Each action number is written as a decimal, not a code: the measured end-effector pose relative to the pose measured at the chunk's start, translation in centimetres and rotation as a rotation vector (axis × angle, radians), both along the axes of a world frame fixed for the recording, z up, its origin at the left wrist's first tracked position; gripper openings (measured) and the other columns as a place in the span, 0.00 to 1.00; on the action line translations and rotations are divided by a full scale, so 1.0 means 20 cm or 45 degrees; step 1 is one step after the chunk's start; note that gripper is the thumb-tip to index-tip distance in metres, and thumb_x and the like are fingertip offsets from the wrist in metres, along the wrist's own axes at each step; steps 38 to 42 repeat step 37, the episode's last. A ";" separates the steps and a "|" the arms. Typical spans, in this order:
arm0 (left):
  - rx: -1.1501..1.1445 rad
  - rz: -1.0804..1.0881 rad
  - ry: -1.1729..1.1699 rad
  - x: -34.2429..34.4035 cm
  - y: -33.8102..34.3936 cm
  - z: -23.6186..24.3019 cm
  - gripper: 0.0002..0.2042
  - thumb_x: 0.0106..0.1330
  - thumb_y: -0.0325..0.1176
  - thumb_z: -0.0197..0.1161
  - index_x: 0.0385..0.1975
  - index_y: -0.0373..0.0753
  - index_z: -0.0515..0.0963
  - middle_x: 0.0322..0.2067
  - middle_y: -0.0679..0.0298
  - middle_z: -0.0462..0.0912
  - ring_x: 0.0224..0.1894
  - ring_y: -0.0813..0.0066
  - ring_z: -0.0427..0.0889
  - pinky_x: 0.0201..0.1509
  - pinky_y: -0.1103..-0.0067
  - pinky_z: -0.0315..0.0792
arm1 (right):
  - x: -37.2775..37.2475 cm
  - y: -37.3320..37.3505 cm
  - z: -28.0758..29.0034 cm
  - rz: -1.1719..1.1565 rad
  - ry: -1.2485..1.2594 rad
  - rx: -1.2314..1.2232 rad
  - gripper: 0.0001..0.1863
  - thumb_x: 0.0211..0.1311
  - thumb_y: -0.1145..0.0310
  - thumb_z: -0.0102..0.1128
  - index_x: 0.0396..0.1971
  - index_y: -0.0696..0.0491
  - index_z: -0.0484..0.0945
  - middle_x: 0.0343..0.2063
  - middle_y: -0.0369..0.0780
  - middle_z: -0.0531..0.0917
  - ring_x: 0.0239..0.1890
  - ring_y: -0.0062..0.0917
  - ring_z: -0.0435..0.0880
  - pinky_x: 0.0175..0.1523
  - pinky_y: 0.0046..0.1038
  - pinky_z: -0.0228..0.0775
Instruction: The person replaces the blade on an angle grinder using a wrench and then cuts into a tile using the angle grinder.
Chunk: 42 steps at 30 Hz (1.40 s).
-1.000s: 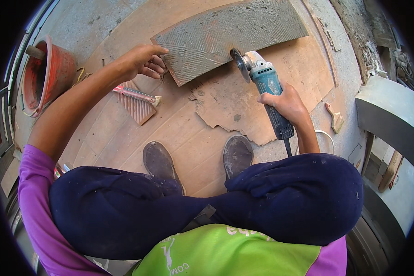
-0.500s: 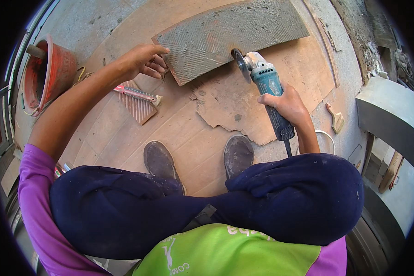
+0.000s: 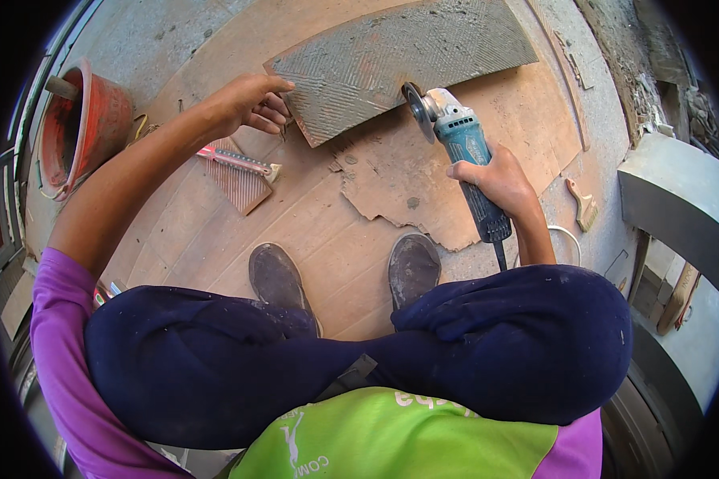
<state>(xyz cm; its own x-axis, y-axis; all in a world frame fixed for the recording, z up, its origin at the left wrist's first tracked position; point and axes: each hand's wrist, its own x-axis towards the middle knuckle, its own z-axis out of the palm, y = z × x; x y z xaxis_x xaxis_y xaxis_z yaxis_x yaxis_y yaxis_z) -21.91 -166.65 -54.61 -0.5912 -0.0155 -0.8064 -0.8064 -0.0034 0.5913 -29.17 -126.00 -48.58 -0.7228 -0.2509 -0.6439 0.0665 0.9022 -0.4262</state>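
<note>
My right hand [image 3: 503, 182] is wrapped around the blue-and-black body of an angle grinder [image 3: 467, 148]. Its dark disc stands upright at the near edge of a large tile [image 3: 407, 52], whose upper face is coated with grey ridged mortar. At the tile's left edge is my left hand [image 3: 262, 104], thumb laid over the mortared face and the other fingers curled at the edge; their tips are partly hidden. A cord runs from the grinder's rear end down toward my right knee.
A red bucket [image 3: 108, 112] stands at the left. A pink-handled tool [image 3: 236, 160] lies across a ridged tile piece [image 3: 244, 195]. Beneath the large tile lies a broken-edged sheet [image 3: 407, 191]. On the right are a paintbrush [image 3: 583, 206] and a grey box-like block [image 3: 675, 184].
Almost nothing differs. The grinder and my right hand have shifted very slightly away from me; my left hand and the tile stay in nearly the same place.
</note>
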 end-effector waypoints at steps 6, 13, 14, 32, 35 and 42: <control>-0.005 -0.008 0.000 0.00 0.00 0.00 0.20 0.69 0.45 0.64 0.47 0.31 0.75 0.33 0.58 0.81 0.32 0.72 0.83 0.35 0.74 0.85 | 0.00 0.02 -0.03 -0.010 0.077 -0.091 0.27 0.37 0.53 0.75 0.30 0.62 0.82 0.21 0.47 0.83 0.18 0.32 0.82 0.22 0.30 0.73; 0.004 -0.007 0.015 0.00 0.00 0.00 0.21 0.69 0.44 0.64 0.47 0.29 0.74 0.33 0.58 0.81 0.32 0.72 0.83 0.35 0.75 0.85 | 0.00 0.02 0.00 -0.021 0.055 -0.089 0.28 0.37 0.54 0.75 0.31 0.63 0.82 0.23 0.47 0.83 0.21 0.33 0.83 0.24 0.31 0.74; -0.005 -0.004 0.010 0.00 0.00 0.00 0.21 0.69 0.44 0.64 0.47 0.29 0.74 0.33 0.58 0.81 0.32 0.72 0.83 0.35 0.75 0.85 | 0.00 0.02 -0.01 -0.028 0.061 -0.094 0.28 0.37 0.54 0.75 0.32 0.64 0.81 0.23 0.48 0.83 0.22 0.33 0.84 0.24 0.32 0.74; 0.007 -0.001 -0.003 0.00 0.00 -0.01 0.21 0.69 0.44 0.64 0.48 0.31 0.74 0.34 0.58 0.81 0.32 0.72 0.83 0.35 0.74 0.85 | -0.01 -0.01 0.03 0.002 0.005 -0.008 0.27 0.42 0.55 0.75 0.35 0.62 0.81 0.24 0.43 0.82 0.22 0.27 0.81 0.28 0.27 0.73; 0.006 -0.007 -0.004 0.00 -0.01 -0.01 0.21 0.69 0.45 0.64 0.48 0.31 0.74 0.34 0.58 0.81 0.32 0.72 0.83 0.35 0.74 0.85 | 0.00 -0.03 0.04 0.024 -0.001 0.005 0.27 0.42 0.55 0.75 0.35 0.62 0.81 0.24 0.43 0.82 0.23 0.27 0.81 0.29 0.27 0.74; 0.003 -0.011 -0.002 0.01 -0.01 -0.01 0.21 0.69 0.45 0.64 0.48 0.31 0.74 0.34 0.58 0.81 0.32 0.72 0.83 0.35 0.74 0.85 | 0.00 -0.01 0.00 0.026 0.060 -0.097 0.31 0.39 0.53 0.75 0.35 0.66 0.81 0.23 0.49 0.84 0.21 0.34 0.84 0.24 0.31 0.75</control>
